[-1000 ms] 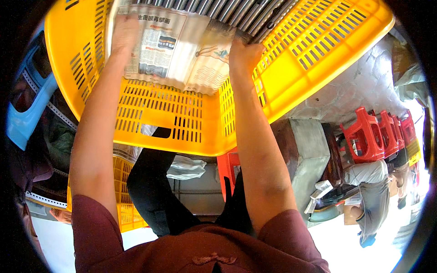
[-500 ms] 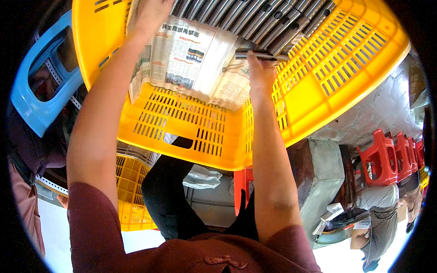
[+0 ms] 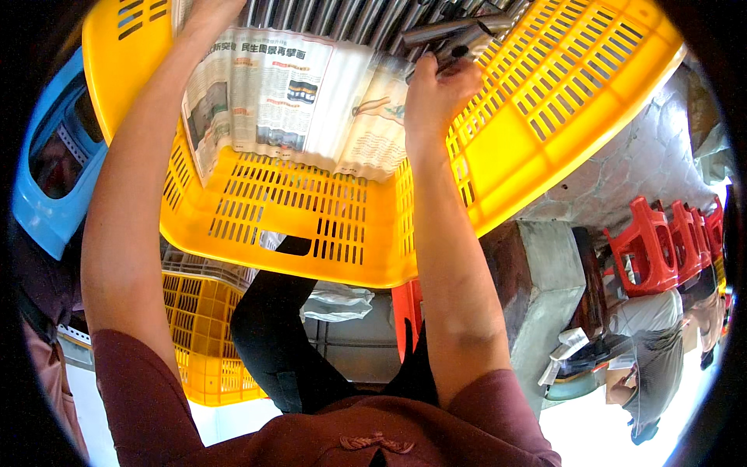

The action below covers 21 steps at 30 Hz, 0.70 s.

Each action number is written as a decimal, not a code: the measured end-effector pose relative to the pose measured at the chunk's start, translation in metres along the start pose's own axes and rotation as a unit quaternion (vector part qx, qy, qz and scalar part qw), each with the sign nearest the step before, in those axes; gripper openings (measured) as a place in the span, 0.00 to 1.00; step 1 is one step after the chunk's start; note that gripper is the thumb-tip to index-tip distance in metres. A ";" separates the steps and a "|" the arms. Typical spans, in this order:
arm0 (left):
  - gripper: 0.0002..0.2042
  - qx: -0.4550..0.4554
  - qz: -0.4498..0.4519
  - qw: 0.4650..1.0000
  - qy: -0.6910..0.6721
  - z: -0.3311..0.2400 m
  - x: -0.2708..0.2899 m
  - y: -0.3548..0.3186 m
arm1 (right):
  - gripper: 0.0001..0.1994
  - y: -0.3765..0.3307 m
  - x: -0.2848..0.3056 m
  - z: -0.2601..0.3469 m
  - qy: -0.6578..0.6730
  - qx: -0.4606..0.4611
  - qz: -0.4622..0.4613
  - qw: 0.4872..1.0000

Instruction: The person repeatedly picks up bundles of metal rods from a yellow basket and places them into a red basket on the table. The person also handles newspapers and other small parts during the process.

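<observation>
So on the head cam, the only view I've got from over here, the right hand [image 3: 442, 89] has its thumb and fingers curled in, looks like they're pinching a dark metal tube [image 3: 450, 59], though blur and the hand itself hide the exact grip. A couple of loose tubes [image 3: 440, 31] lie askew just past those fingertips, with a row of tubes [image 3: 334, 17] beyond and to their left. The left hand [image 3: 214, 11] is cut off at the top edge, so I can't tell what its fingers are doing. Newspaper [image 3: 268, 101] spreads between both hands, inside a yellow crate [image 3: 381, 268] whose near wall sits closer to me than the fingers.
</observation>
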<state>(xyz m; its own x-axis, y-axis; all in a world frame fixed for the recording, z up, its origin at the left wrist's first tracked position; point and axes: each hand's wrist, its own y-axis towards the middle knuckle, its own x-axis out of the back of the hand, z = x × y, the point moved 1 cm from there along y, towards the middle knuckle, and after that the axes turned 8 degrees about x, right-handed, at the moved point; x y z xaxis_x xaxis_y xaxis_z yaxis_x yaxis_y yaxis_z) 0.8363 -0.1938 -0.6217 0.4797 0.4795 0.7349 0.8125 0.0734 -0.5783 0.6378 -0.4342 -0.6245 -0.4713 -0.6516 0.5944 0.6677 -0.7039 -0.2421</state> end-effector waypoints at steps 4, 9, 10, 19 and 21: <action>0.19 0.015 -0.004 1.000 -0.007 0.004 0.002 0.002 | 0.15 0.004 0.004 0.001 0.010 0.008 0.006 1.000; 0.19 0.043 0.027 0.997 -0.056 0.010 0.005 0.003 | 0.19 0.027 0.007 0.012 0.035 -0.100 -0.031 0.994; 0.19 0.045 0.027 0.996 -0.069 0.006 0.002 0.004 | 0.21 0.040 0.005 0.015 -0.006 -0.129 -0.016 0.992; 0.20 0.017 -0.017 0.998 -0.059 -0.004 0.009 -0.012 | 0.33 0.075 -0.020 0.032 0.150 -0.236 -0.063 0.958; 0.21 0.039 0.023 0.989 -0.138 -0.014 0.012 -0.017 | 0.32 0.066 -0.007 0.012 -0.016 -0.188 0.012 0.982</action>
<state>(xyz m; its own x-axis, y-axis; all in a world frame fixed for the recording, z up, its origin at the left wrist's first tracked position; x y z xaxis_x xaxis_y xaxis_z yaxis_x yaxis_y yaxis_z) 0.8324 -0.2016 -0.5984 0.3978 0.7029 0.5896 0.7589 0.1090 -0.6420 0.6921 -0.4728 -0.6353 -0.4358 -0.6650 0.6065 0.4160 -0.7464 -0.5195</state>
